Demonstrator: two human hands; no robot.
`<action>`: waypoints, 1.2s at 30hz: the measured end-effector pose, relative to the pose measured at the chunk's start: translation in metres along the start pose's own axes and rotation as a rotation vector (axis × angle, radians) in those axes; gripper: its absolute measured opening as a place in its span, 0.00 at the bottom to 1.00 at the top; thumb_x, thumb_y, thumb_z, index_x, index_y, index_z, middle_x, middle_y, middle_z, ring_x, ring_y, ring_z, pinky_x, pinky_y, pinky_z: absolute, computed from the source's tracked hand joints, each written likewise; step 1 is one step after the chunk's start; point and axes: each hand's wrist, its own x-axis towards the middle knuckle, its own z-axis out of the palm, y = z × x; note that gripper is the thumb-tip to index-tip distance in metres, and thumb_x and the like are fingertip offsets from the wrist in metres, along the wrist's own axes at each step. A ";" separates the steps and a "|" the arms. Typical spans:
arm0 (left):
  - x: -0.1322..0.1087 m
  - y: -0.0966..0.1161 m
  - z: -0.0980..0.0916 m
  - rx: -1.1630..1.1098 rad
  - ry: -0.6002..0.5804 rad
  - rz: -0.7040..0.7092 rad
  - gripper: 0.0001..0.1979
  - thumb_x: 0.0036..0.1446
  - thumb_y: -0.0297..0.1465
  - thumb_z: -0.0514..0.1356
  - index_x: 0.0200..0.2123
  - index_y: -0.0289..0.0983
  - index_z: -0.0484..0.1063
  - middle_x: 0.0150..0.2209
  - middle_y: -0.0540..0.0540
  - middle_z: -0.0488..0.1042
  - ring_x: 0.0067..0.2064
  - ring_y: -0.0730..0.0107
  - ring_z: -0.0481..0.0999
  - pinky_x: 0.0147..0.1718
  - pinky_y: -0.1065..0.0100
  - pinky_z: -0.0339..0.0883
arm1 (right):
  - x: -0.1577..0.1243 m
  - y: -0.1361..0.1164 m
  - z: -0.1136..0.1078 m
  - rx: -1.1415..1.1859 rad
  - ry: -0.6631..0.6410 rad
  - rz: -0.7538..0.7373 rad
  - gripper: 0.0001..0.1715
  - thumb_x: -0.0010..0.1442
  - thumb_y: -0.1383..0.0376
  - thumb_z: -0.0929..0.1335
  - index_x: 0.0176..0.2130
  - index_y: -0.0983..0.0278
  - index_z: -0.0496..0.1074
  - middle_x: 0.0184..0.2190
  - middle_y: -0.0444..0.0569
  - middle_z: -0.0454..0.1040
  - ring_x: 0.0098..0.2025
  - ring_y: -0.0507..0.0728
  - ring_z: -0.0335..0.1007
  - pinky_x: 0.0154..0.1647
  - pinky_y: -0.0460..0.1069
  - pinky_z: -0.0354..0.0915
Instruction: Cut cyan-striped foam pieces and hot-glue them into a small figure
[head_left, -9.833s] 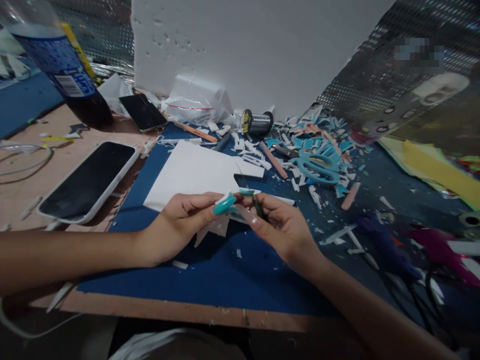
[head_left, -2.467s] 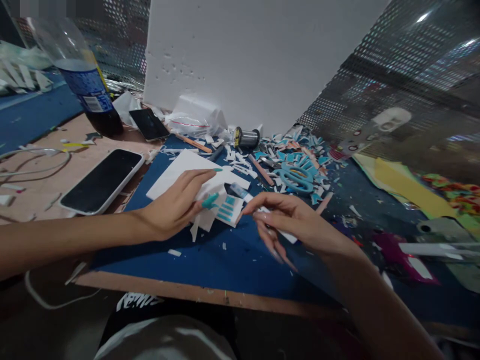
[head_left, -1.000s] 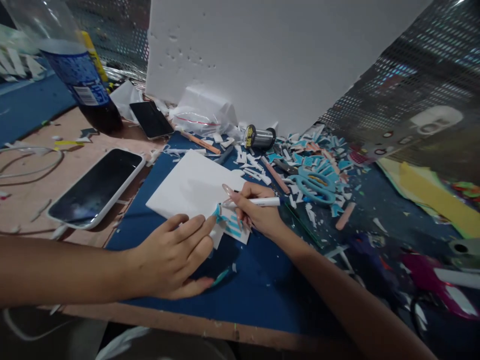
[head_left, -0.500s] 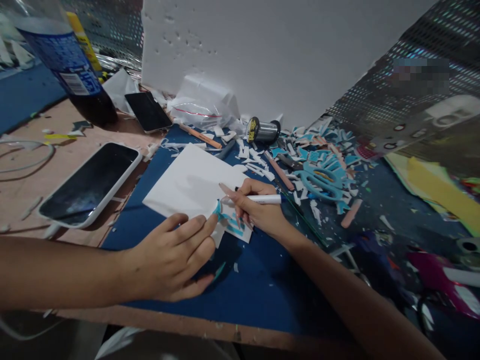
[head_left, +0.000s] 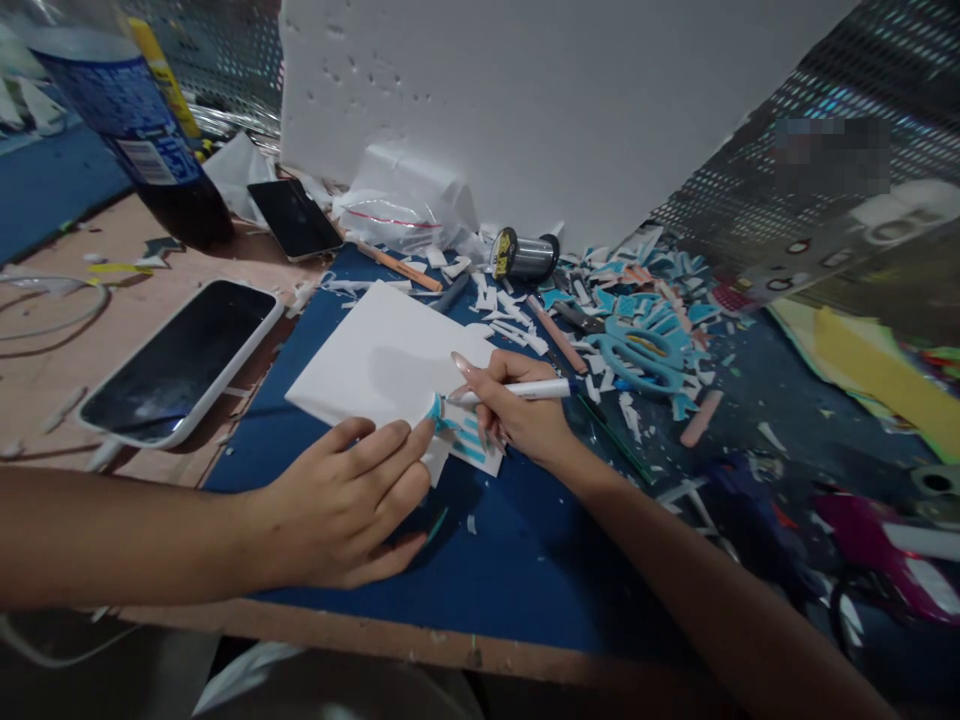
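Note:
My left hand (head_left: 346, 505) lies flat on the blue mat (head_left: 510, 560), its fingers pressing down a small white piece with teal stripes (head_left: 471, 447). My right hand (head_left: 517, 412) grips a white pen (head_left: 525, 391) whose tip touches that piece at its left edge. A larger white foam sheet (head_left: 379, 362) lies just behind the striped piece.
A phone in a white case (head_left: 176, 362) lies on the wooden tabletop at left, a second phone (head_left: 294, 217) and a dark bottle (head_left: 139, 125) behind it. Teal scissors (head_left: 637, 350) and a wire spool (head_left: 523, 256) sit among foam scraps. A white foam board (head_left: 525, 100) stands at the back.
Earlier both hands held a teal piece in the air; then the left hand pressed the striped piece onto the mat and the right took the pen. In the last second, almost nothing moved.

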 end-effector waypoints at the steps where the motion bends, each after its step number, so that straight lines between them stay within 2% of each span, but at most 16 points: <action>1: 0.000 0.000 0.000 0.001 0.001 0.001 0.12 0.58 0.35 0.51 0.37 0.32 0.67 0.48 0.34 0.76 0.44 0.56 0.72 0.39 0.58 0.64 | 0.000 0.000 0.000 0.001 0.003 -0.006 0.22 0.58 0.55 0.69 0.20 0.63 0.61 0.12 0.37 0.66 0.10 0.44 0.56 0.08 0.40 0.52; 6: -0.001 0.000 -0.001 0.009 -0.005 0.006 0.11 0.58 0.35 0.52 0.37 0.32 0.67 0.47 0.34 0.76 0.43 0.56 0.72 0.39 0.59 0.64 | 0.001 0.001 0.000 -0.020 -0.007 0.007 0.25 0.57 0.55 0.69 0.18 0.63 0.59 0.10 0.36 0.63 0.09 0.44 0.53 0.08 0.40 0.51; 11: -0.001 0.000 -0.001 0.010 -0.004 0.013 0.12 0.58 0.35 0.52 0.38 0.32 0.67 0.48 0.33 0.75 0.44 0.56 0.72 0.38 0.58 0.64 | 0.002 0.001 -0.001 -0.033 -0.008 -0.012 0.23 0.57 0.55 0.70 0.19 0.63 0.61 0.12 0.37 0.66 0.11 0.44 0.57 0.11 0.40 0.54; 15: 0.001 0.000 -0.002 0.022 0.001 0.017 0.12 0.57 0.35 0.53 0.37 0.31 0.68 0.46 0.34 0.76 0.43 0.56 0.73 0.38 0.59 0.65 | 0.000 0.000 -0.002 -0.052 -0.027 -0.045 0.25 0.58 0.57 0.69 0.17 0.63 0.59 0.10 0.37 0.63 0.11 0.44 0.55 0.11 0.41 0.53; 26: 0.000 -0.001 -0.003 0.017 0.011 0.007 0.12 0.56 0.36 0.54 0.37 0.31 0.68 0.46 0.34 0.76 0.44 0.56 0.72 0.39 0.60 0.64 | -0.008 -0.002 -0.005 -0.164 -0.040 -0.089 0.23 0.59 0.57 0.68 0.18 0.64 0.62 0.11 0.38 0.64 0.14 0.45 0.55 0.16 0.42 0.54; 36: 0.001 -0.002 -0.003 0.025 0.008 0.012 0.12 0.58 0.34 0.53 0.37 0.31 0.69 0.46 0.34 0.76 0.43 0.56 0.73 0.37 0.59 0.66 | -0.009 -0.002 -0.005 -0.170 -0.080 -0.051 0.23 0.58 0.56 0.68 0.18 0.63 0.62 0.12 0.39 0.64 0.15 0.46 0.56 0.15 0.43 0.53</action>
